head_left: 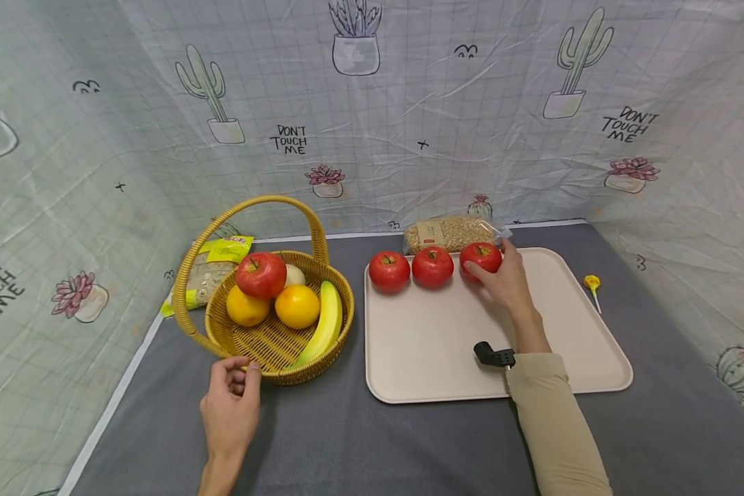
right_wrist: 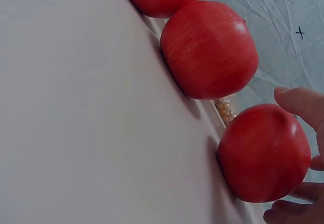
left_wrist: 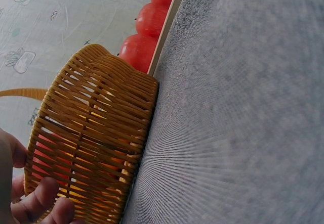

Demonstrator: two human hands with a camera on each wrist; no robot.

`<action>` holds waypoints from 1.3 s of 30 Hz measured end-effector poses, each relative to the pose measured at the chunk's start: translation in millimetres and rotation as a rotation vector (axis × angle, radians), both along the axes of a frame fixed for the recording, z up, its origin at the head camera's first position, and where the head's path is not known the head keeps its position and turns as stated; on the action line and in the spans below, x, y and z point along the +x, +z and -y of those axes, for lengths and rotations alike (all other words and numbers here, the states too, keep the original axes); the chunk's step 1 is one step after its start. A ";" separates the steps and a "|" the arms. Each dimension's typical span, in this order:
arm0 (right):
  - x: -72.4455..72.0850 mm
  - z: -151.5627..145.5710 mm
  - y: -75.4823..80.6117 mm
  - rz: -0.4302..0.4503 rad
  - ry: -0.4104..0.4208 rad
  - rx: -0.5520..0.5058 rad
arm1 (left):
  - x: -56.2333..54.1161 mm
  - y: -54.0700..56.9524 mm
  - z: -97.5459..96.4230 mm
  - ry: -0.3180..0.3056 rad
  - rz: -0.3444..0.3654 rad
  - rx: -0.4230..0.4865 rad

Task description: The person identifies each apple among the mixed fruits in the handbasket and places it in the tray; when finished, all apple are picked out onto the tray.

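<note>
My left hand (head_left: 231, 406) is at the near rim of a yellow wicker basket (head_left: 347, 303), its curled fingers and thumb holding the edge. In the left wrist view the fingers (left_wrist: 43, 198) lie against the woven side. Inside the basket are a red apple (head_left: 261, 275), two orange fruits (head_left: 297, 306), a pale round item (head_left: 294, 275) and a banana (head_left: 324, 327). My right hand (head_left: 505, 279) curls around the rightmost red apple (right_wrist: 263, 153) at the far edge of a beige tray (head_left: 434, 351). Two more apples (head_left: 432, 267) (head_left: 389, 271) line up to its left.
Behind the tray lies a clear bag of grains (head_left: 455, 233). A yellow-green bag (head_left: 213, 265) leans behind the basket. A yellow lollipop (head_left: 592, 282) lies right of the tray on the grey cloth (head_left: 347, 441). A printed curtain (head_left: 372, 151) surrounds the table.
</note>
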State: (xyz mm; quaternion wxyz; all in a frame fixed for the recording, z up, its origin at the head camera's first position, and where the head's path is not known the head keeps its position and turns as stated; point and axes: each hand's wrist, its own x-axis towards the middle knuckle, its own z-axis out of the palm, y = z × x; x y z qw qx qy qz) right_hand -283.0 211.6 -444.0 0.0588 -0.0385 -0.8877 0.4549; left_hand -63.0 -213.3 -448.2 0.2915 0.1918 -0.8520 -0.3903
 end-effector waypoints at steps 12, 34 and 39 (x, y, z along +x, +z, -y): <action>4.4 3.4 12.3 -0.018 -0.022 0.012 | -0.3 -0.5 0.2 -0.004 0.009 0.006; 16.4 20.7 40.4 -0.155 0.031 0.022 | -0.2 -0.5 0.5 -0.012 0.015 0.004; 18.3 24.6 44.4 -0.191 0.047 0.041 | -0.2 -0.5 0.7 -0.014 0.013 0.001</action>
